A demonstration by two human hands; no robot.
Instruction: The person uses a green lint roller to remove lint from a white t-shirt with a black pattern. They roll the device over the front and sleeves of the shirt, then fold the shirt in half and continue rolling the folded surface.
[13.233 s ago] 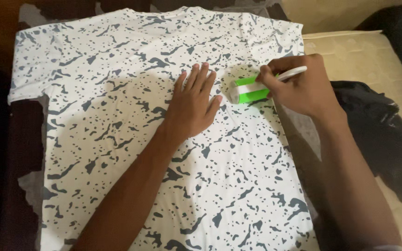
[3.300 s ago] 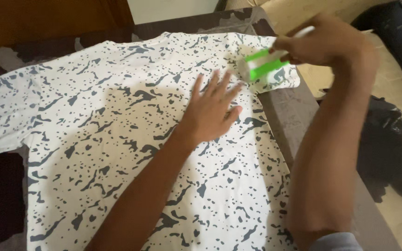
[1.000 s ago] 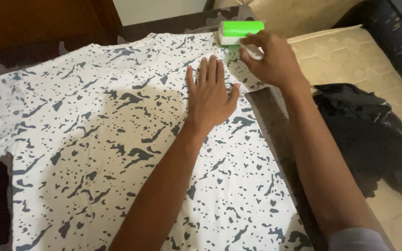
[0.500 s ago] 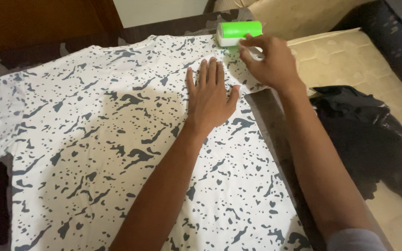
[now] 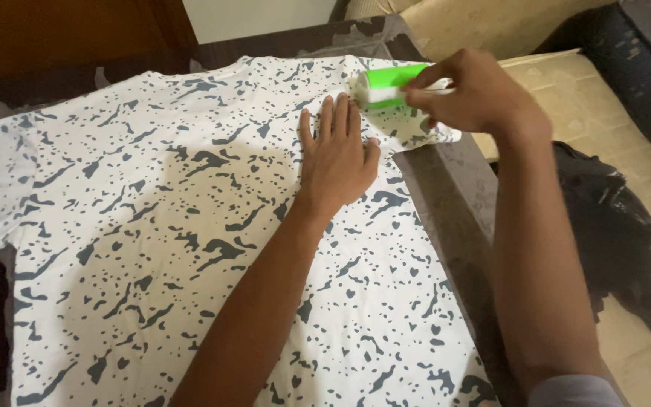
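Half a second back the green-and-white lint roller [image 5: 387,87] sat a little higher, right at the shirt's top edge; now it has come slightly down onto the sleeve, and the flat hand has hardly shifted.

White cotton T-shirt speckled with dark grey splashes [image 5: 190,226] lies spread flat and smooth, covering nearly the whole dark mottled tabletop [image 5: 453,203]. Its left sleeve runs off toward the left edge of view, with a dark patch of bare surface at the lower left corner.

Near the middle, the left hand [image 5: 337,154] rests palm down on the cloth close to the right shoulder, fingers straight and close together, thumb held out to the side.

Just beside it to the right, the right hand [image 5: 476,94] has its fingers pinching the roller by its handle, the green drum lying against the short right sleeve, close to the left fingertips.

Right of the sleeve a narrow strip of tabletop shows before its edge. Beyond that lies a beige cushioned mattress [image 5: 566,83], with a crumpled black garment [image 5: 619,241] heaped on it, well apart from the shirt.
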